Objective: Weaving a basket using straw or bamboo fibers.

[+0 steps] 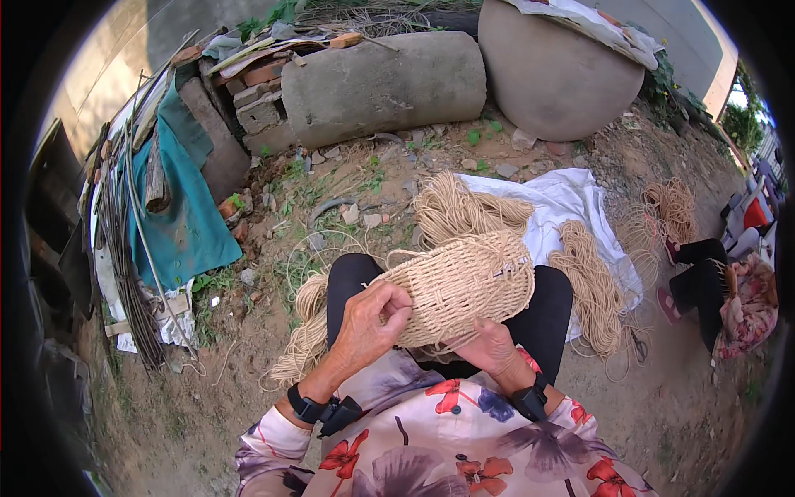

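Observation:
An oval woven piece (464, 290) of pale straw-coloured cord lies across my lap, its long side running left to right. At its left end my left hand (373, 319) is closed, thumb and forefinger pinched together at the edge. My right hand (490, 348) grips the near edge from below, with some fingers hidden under the weave. A small shiny metal piece (509, 267) sits on the weave near its right end. Loose cord runs from the left end toward a coil of cord (302, 331) beside my left leg.
Cord bundles (464, 207) lie beyond my knees and on a white sheet (571, 199). Another bundle (588, 286) rests right of my leg. A person (729, 298) sits at far right. A concrete cylinder (381, 87), a large clay-coloured vessel (563, 70) and teal cloth (178, 182) stand behind.

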`<state>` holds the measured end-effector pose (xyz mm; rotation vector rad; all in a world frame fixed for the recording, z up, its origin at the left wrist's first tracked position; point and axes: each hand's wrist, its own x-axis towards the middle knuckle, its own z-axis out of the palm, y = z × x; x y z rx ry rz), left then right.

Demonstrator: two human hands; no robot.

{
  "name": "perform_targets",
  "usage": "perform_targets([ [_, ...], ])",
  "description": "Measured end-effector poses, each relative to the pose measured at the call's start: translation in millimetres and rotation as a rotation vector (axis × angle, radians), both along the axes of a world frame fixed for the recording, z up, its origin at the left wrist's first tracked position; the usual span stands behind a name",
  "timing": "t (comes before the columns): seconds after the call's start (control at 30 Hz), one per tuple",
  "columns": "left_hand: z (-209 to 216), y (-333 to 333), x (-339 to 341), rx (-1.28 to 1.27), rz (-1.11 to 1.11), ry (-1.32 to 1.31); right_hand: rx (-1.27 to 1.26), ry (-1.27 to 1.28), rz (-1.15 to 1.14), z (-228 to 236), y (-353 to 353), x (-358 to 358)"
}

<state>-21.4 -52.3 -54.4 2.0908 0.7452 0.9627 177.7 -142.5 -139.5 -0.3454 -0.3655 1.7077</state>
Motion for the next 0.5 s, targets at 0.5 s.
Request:
perform_targets([
  [0.5, 11.9, -4.2, 10.1, 0.118, 0.024, 0.076, 0.103, -0.001, 0.089, -1.1, 13.2, -6.8],
])
